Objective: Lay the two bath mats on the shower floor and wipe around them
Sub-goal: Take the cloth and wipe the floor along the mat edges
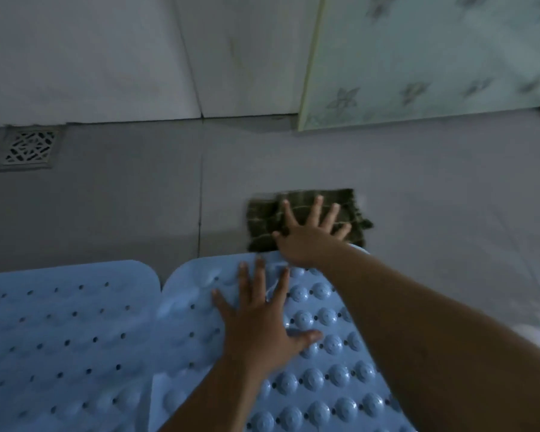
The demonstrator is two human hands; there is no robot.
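Observation:
Two light blue rubber bath mats lie side by side on the grey floor: the left mat (pixel 63 338) with small holes, the right mat (pixel 328 378) covered in round bumps. My left hand (pixel 259 322) rests flat on the right mat, fingers spread. Just beyond that mat's far edge lies a dark green checked cloth (pixel 262 219). My right hand (pixel 309 235) presses flat on the cloth with fingers spread, palm at the mat's edge.
A square metal floor drain (pixel 28 148) sits at the far left by the white tiled wall (pixel 91 57). A pale green flower-patterned panel (pixel 418 57) stands at the back right. Grey floor tiles (pixel 122 207) stretch between the mats and the wall.

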